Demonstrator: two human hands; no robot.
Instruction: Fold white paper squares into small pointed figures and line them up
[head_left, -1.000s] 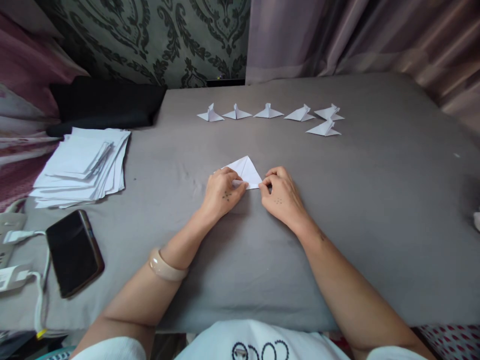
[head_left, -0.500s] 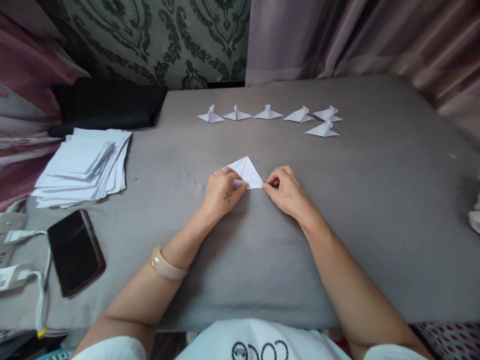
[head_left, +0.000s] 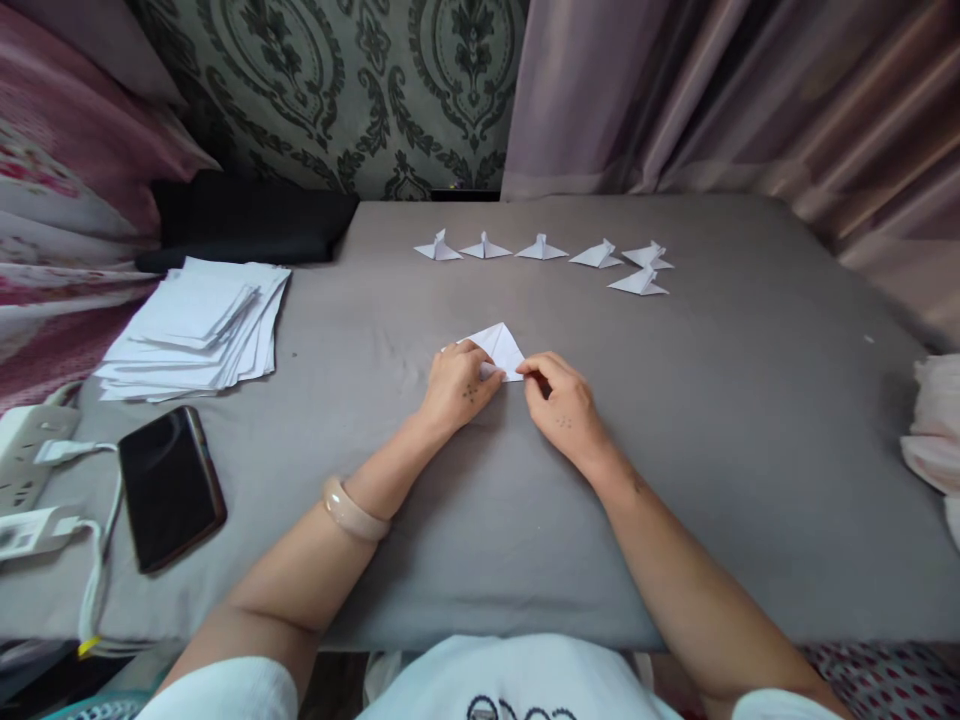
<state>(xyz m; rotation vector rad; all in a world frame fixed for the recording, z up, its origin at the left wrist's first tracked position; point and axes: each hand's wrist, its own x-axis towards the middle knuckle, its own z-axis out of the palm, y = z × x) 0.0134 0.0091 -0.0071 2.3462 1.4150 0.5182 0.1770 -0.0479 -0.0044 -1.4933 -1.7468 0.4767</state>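
Note:
A folded white sheet of paper (head_left: pixel 502 345) lies on the grey cloth in front of me, its peak pointing away and creases running down from it. My left hand (head_left: pixel 463 382) covers its left part, fingers closed on the paper and thumb along the lower edge. At the lower right corner, my right hand (head_left: pixel 559 400) pinches the paper between thumb and forefinger. The left part of the sheet is hidden under my left fingers. Beyond it stands a row of several folded paper figures (head_left: pixel 541 248) with spread wings; one more paper figure (head_left: pixel 639 281) sits in front of the row's right end.
On the left lie a stack of white paper (head_left: pixel 187 330), a black phone (head_left: pixel 171 490) and a white power strip (head_left: pixel 26 455) with cables. Behind the stack is a folded black cloth (head_left: pixel 255 220). Pale fabric (head_left: pixel 934 420) rests at the right edge.
The whole view has shifted slightly. My right thumb and forefinger have moved in a little toward my left hand along the paper's lower right corner. My left hand stays on the paper.

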